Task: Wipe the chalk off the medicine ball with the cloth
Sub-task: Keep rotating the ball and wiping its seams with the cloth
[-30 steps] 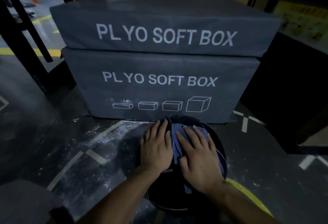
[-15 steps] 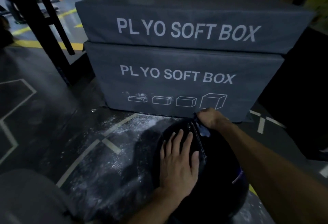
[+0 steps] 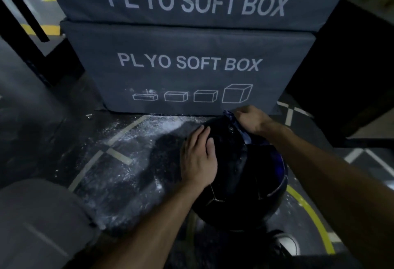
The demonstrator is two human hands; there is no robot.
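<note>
One black medicine ball (image 3: 238, 174) on the dark gym floor (image 3: 53, 140), just short of the lower of two stacked grey soft boxes (image 3: 191, 44). Left hand (image 3: 197, 157) laid flat on the ball's upper left side, fingers (image 3: 202, 134) straight and close together, holding nothing. Right hand (image 3: 252, 119) at the ball's far top edge, fingers curled round one blue cloth (image 3: 236, 125), pinching it against the ball; a strip of cloth trailing toward the near side below that hand. White chalk dust (image 3: 149, 132) scattered over the floor left of the left-hand fingers, crossed by pale floor lines. One curved yellow line (image 3: 309, 211) on the floor right of the ball. Little gap between the right-hand fingers and the lower box face; open floor to the left. One shoe tip (image 3: 287, 243) near the ball's near edge.
</note>
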